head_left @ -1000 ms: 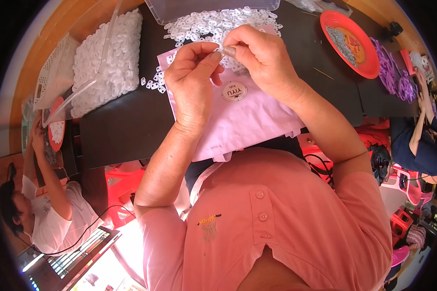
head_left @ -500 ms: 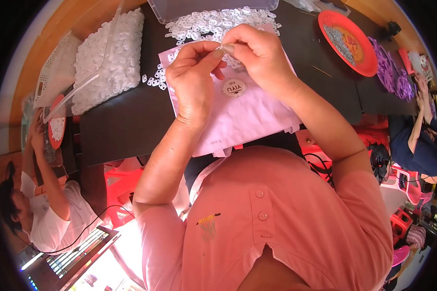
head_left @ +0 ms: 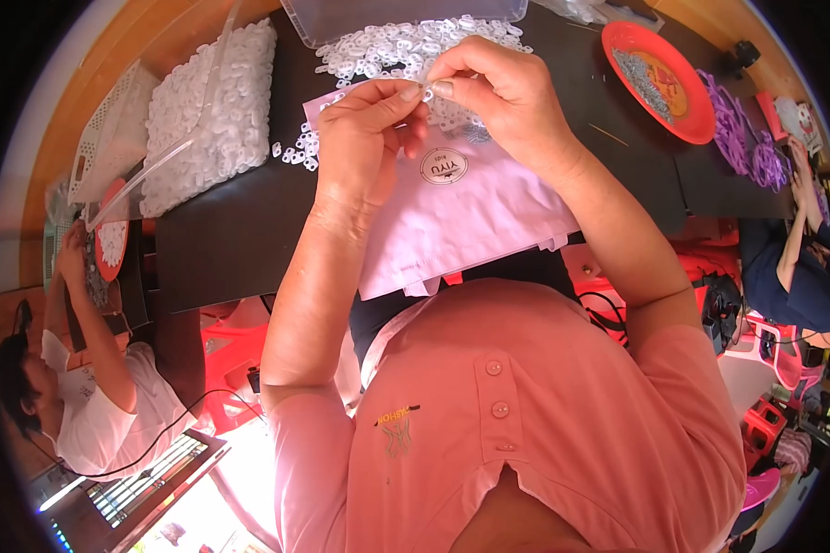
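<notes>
In front of me both hands meet above a pink cloth (head_left: 470,221) with a round printed patch. My left hand (head_left: 355,138) is closed, thumb and finger pinching a small white plastic piece with holes (head_left: 427,94). From the other side my right hand (head_left: 512,101) pinches at the same spot; what lies between its fingertips is too small to make out. Just beyond the hands spreads a heap of like white pieces (head_left: 360,53), partly on the cloth. A few thin grey metal bits (head_left: 477,135) lie on the cloth below my right hand.
A red plate (head_left: 689,120) with grey metal bits stands at the right, beside purple cords (head_left: 767,166). At the left is a large block of packed white pieces (head_left: 207,120). A clear plastic bin (head_left: 397,20) stands behind the heap. Other people sit at both sides.
My right hand has shifted slightly up and right, and my left slightly left. The white piece now shows between the fingertips, and grey metal bits on the cloth are more exposed.
</notes>
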A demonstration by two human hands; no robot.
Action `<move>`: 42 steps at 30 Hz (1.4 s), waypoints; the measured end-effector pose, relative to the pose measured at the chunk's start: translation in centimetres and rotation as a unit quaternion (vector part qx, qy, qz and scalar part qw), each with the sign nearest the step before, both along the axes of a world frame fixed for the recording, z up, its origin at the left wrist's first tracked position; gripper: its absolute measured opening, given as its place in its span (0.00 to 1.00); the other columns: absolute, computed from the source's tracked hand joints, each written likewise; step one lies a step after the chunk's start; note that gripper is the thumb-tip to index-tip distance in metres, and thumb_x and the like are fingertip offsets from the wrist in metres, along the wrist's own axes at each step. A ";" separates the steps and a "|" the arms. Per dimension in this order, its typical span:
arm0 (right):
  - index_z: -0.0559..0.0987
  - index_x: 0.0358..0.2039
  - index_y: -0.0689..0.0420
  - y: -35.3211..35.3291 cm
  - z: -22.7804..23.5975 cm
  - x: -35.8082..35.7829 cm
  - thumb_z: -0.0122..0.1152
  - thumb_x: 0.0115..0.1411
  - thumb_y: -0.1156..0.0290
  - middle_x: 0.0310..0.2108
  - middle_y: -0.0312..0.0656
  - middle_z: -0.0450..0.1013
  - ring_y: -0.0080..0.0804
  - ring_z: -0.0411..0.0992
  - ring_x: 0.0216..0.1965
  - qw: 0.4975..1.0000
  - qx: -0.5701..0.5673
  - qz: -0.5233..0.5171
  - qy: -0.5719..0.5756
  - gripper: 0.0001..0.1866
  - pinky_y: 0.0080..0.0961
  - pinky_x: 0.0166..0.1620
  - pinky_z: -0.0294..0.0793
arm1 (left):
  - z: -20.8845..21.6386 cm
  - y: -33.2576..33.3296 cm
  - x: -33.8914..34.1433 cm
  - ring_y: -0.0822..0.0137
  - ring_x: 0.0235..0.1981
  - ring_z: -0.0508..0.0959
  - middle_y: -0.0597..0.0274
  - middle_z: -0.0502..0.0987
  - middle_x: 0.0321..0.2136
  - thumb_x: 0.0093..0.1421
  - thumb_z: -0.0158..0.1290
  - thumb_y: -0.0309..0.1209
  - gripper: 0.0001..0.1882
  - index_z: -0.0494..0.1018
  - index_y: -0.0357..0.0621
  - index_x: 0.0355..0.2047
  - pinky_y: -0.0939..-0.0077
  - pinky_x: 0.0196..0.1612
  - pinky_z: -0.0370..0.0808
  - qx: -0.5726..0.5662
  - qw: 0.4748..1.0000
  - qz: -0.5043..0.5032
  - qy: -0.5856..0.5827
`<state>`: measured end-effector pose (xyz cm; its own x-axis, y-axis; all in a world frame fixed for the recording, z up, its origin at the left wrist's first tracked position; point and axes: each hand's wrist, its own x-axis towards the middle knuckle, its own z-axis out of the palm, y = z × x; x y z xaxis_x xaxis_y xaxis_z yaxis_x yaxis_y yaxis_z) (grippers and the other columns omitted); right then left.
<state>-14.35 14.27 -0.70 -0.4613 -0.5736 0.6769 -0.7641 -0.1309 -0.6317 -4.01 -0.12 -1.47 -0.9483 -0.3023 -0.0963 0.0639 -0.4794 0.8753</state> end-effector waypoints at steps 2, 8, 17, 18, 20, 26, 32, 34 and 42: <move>0.77 0.31 0.61 0.0 0.1 0.1 0.59 0.51 0.81 0.25 0.41 0.75 0.31 0.75 0.26 1.000 0.001 -0.010 0.005 0.05 0.24 0.31 0.72 | 0.0 0.0 0.0 0.69 0.22 0.74 0.57 0.77 0.25 0.60 0.53 0.24 0.06 0.74 0.32 0.34 0.78 0.22 0.68 -0.008 1.000 0.004 0.016; 0.77 0.30 0.62 -0.2 -0.5 0.1 0.59 0.52 0.80 0.23 0.40 0.74 0.25 0.71 0.23 0.998 0.023 -0.012 -0.051 0.04 0.23 0.28 0.69 | -0.2 0.8 0.1 0.69 0.22 0.75 0.57 0.77 0.26 0.60 0.55 0.25 0.06 0.74 0.31 0.34 0.79 0.24 0.69 -0.110 0.992 0.055 0.006; 0.77 0.28 0.63 -0.9 -1.2 1.2 0.60 0.54 0.78 0.19 0.37 0.73 0.20 0.67 0.21 0.971 0.057 0.029 -0.231 0.02 0.21 0.25 0.66 | -0.9 2.1 0.1 0.77 0.17 0.71 0.63 0.74 0.20 0.60 0.53 0.21 0.03 0.74 0.33 0.30 0.84 0.19 0.66 -0.278 0.947 0.155 0.046; 0.77 0.28 0.63 -0.8 -1.2 1.2 0.60 0.54 0.78 0.19 0.37 0.73 0.20 0.67 0.21 0.972 0.057 0.029 -0.228 0.02 0.21 0.25 0.66 | -1.0 2.1 0.1 0.77 0.17 0.70 0.64 0.74 0.20 0.60 0.53 0.21 0.03 0.74 0.33 0.30 0.84 0.19 0.66 -0.277 0.948 0.151 0.035; 0.78 0.28 0.63 -0.6 -1.0 1.4 0.61 0.54 0.78 0.19 0.37 0.73 0.20 0.67 0.21 0.947 0.082 0.031 -0.310 0.02 0.21 0.25 0.66 | -1.0 1.9 0.0 0.77 0.17 0.70 0.64 0.74 0.20 0.60 0.53 0.21 0.03 0.74 0.34 0.30 0.84 0.19 0.66 -0.275 0.949 0.150 0.029; 0.80 0.32 0.60 -1.3 -0.5 -1.1 0.62 0.53 0.72 0.23 0.40 0.76 0.26 0.72 0.24 0.978 0.108 -0.042 -0.174 0.07 0.26 0.29 0.69 | -0.7 0.4 -0.3 0.72 0.18 0.72 0.58 0.75 0.23 0.60 0.52 0.24 0.06 0.72 0.31 0.31 0.79 0.18 0.67 -0.141 0.971 0.192 -0.002; 0.81 0.35 0.52 -6.6 -0.4 -7.6 0.57 0.51 0.72 0.31 0.42 0.77 0.43 0.75 0.35 0.921 0.298 -0.181 0.174 0.09 0.40 0.36 0.72 | -1.2 -0.8 -0.5 0.69 0.19 0.73 0.57 0.74 0.23 0.60 0.53 0.26 0.07 0.71 0.32 0.32 0.77 0.17 0.67 -0.064 0.979 0.192 -0.018; 0.81 0.34 0.51 -7.4 -1.1 -8.6 0.56 0.49 0.73 0.33 0.45 0.78 0.47 0.75 0.38 0.898 0.343 -0.188 0.202 0.12 0.44 0.38 0.72 | -1.2 -0.7 -0.8 0.70 0.15 0.72 0.57 0.74 0.21 0.58 0.53 0.25 0.06 0.72 0.32 0.30 0.77 0.13 0.65 -0.052 0.978 0.200 -0.001; 0.79 0.32 0.52 -6.4 -0.8 -8.1 0.59 0.55 0.67 0.29 0.36 0.74 0.31 0.75 0.29 0.920 0.332 -0.150 0.142 0.05 0.28 0.33 0.72 | -0.7 -0.6 -0.2 0.68 0.19 0.72 0.56 0.74 0.22 0.56 0.52 0.25 0.06 0.71 0.32 0.30 0.74 0.17 0.65 -0.015 0.986 0.167 0.006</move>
<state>-22.43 7.86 -1.49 -0.5246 -0.7804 0.3402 -0.8498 0.4558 -0.2648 -4.24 -0.71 -2.17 -0.7960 -0.6011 -0.0713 0.2248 -0.4030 0.8872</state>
